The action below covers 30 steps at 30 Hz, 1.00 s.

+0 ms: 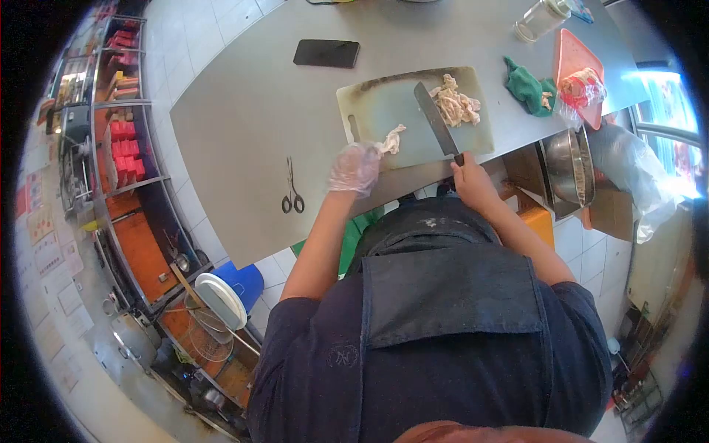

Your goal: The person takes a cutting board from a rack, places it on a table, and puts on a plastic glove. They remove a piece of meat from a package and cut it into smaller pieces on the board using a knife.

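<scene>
My right hand is closed round the handle of a kitchen knife. Its long blade lies over the cutting board, pointing away from me. A clear plastic glove covers my left hand, which is at the board's near left corner. Its fingers are closed on one end of a pale strip of raw meat; the fingertips are blurred by the plastic. To the right of the blade sits a heap of cut meat pieces. Left of my gloved hand, scissors rest on the metal table.
A black phone lies on the metal table. Toward the right are a green cloth, a pink tray with a plastic-wrapped pack, and a glass jar. A steel bowl stands below the table edge.
</scene>
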{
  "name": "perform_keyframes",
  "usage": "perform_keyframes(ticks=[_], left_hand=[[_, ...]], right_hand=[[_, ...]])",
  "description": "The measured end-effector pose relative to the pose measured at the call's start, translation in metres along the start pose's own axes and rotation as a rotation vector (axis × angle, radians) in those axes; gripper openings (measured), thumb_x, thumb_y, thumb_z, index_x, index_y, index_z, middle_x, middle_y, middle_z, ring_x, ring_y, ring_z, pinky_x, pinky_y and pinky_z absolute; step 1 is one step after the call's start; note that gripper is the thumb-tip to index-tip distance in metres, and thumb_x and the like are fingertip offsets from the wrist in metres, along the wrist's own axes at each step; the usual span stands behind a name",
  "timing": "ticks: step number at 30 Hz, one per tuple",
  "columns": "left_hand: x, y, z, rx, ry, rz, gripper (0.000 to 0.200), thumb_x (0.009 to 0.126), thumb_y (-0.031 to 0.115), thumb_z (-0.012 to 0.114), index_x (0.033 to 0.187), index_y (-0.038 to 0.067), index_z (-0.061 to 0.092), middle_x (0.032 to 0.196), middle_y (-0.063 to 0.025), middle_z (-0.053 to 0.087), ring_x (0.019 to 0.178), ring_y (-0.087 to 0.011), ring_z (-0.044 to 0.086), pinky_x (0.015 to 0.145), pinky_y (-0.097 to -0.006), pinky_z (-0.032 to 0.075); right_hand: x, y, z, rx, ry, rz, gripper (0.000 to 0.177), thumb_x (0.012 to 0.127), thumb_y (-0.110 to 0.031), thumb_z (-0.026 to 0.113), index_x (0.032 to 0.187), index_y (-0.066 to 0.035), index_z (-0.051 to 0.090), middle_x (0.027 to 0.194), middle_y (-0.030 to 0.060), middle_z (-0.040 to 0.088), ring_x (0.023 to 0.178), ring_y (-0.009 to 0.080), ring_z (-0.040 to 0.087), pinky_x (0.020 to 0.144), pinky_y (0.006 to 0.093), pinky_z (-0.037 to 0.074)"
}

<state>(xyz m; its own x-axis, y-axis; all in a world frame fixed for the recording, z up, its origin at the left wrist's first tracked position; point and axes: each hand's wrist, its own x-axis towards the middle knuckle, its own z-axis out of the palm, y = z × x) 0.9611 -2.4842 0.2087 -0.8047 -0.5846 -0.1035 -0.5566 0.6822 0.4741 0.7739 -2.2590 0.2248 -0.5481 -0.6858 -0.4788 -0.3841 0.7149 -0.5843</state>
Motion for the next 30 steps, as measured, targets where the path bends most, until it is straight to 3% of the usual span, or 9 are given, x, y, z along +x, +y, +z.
perform_keyframes(ticks=[3, 6, 12, 15, 19, 21, 24, 27, 30], left_hand=[[0.012, -0.004, -0.006, -0.087, -0.034, -0.274, 0.036, 0.093, 0.035, 0.055, 0.087, 0.004, 0.073, 0.085, -0.0229, 0.069, 0.081, -0.0402, 0.069, 0.074, -0.0505, 0.055], [0.022, 0.018, -0.005, -0.019, -0.148, -0.092, 0.041, 0.095, 0.038, 0.052, 0.090, 0.003, 0.074, 0.085, -0.0239, 0.069, 0.081, -0.0408, 0.068, 0.076, -0.0501, 0.054], [0.044, 0.050, -0.024, 0.035, -0.328, -0.232, 0.040, 0.090, 0.042, 0.063, 0.085, 0.003, 0.073, 0.090, -0.0250, 0.069, 0.086, -0.0391, 0.069, 0.078, -0.0443, 0.054], [0.055, 0.037, -0.016, -0.116, -0.283, -0.197, 0.034, 0.089, 0.037, 0.066, 0.085, 0.003, 0.072, 0.087, -0.0194, 0.072, 0.081, -0.0305, 0.070, 0.077, -0.0400, 0.054], [0.076, 0.025, 0.006, -0.798, -0.233, -0.130, 0.031, 0.083, 0.031, 0.076, 0.093, 0.003, 0.071, 0.080, -0.0089, 0.071, 0.077, -0.0172, 0.067, 0.071, -0.0337, 0.053], [0.082, 0.058, -0.007, -1.058, -0.203, -0.165, 0.027, 0.081, 0.026, 0.080, 0.094, 0.004, 0.070, 0.083, -0.0052, 0.070, 0.076, -0.0114, 0.064, 0.072, -0.0292, 0.053], [0.089, 0.065, 0.007, -1.017, -0.187, -0.240, 0.037, 0.081, 0.034, 0.078, 0.103, 0.005, 0.070, 0.094, -0.0114, 0.072, 0.083, -0.0207, 0.068, 0.080, -0.0335, 0.054], [0.088, 0.037, 0.044, -0.315, -0.204, -0.327, 0.046, 0.083, 0.041, 0.074, 0.114, 0.008, 0.068, 0.106, -0.0169, 0.071, 0.095, -0.0306, 0.070, 0.086, -0.0399, 0.054], [0.069, 0.029, 0.048, -0.177, -0.266, -0.375, 0.046, 0.084, 0.043, 0.071, 0.117, 0.011, 0.067, 0.112, -0.0193, 0.070, 0.107, -0.0363, 0.066, 0.091, -0.0446, 0.052]], right_hand=[[-0.004, 0.003, 0.003, 0.030, 0.000, -0.018, 0.029, 0.102, -0.027, 0.047, 0.111, 0.001, 0.043, 0.091, 0.0335, 0.065, 0.089, 0.0542, 0.060, 0.077, 0.0589, 0.047], [-0.007, 0.002, 0.007, 0.062, -0.004, -0.054, 0.029, 0.103, -0.027, 0.047, 0.110, 0.001, 0.044, 0.088, 0.0313, 0.065, 0.088, 0.0530, 0.061, 0.076, 0.0577, 0.047], [-0.018, -0.012, -0.006, 0.170, 0.001, -0.051, 0.028, 0.102, -0.022, 0.050, 0.112, 0.003, 0.044, 0.078, 0.0274, 0.064, 0.080, 0.0488, 0.062, 0.070, 0.0540, 0.046], [-0.023, -0.010, -0.017, 0.223, -0.009, -0.026, 0.029, 0.103, -0.025, 0.049, 0.113, 0.002, 0.044, 0.078, 0.0254, 0.065, 0.080, 0.0484, 0.062, 0.072, 0.0529, 0.047], [-0.026, 0.003, -0.023, 0.260, 0.086, -0.050, 0.028, 0.102, -0.025, 0.050, 0.113, 0.000, 0.044, 0.080, 0.0246, 0.067, 0.081, 0.0491, 0.063, 0.073, 0.0536, 0.047], [-0.026, 0.007, -0.026, 0.269, 0.103, -0.009, 0.028, 0.102, -0.025, 0.051, 0.112, 0.000, 0.044, 0.081, 0.0251, 0.067, 0.082, 0.0496, 0.063, 0.072, 0.0542, 0.047], [-0.028, 0.008, -0.033, 0.287, 0.126, 0.013, 0.028, 0.102, -0.025, 0.051, 0.112, 0.000, 0.044, 0.082, 0.0254, 0.067, 0.083, 0.0500, 0.063, 0.071, 0.0548, 0.047], [-0.028, 0.010, -0.033, 0.281, 0.122, 0.001, 0.030, 0.102, -0.026, 0.051, 0.115, 0.000, 0.045, 0.081, 0.0251, 0.067, 0.082, 0.0495, 0.063, 0.070, 0.0548, 0.047], [-0.027, 0.012, -0.027, 0.272, 0.112, -0.033, 0.029, 0.102, -0.023, 0.052, 0.116, 0.001, 0.045, 0.075, 0.0227, 0.065, 0.076, 0.0457, 0.063, 0.066, 0.0502, 0.046]])
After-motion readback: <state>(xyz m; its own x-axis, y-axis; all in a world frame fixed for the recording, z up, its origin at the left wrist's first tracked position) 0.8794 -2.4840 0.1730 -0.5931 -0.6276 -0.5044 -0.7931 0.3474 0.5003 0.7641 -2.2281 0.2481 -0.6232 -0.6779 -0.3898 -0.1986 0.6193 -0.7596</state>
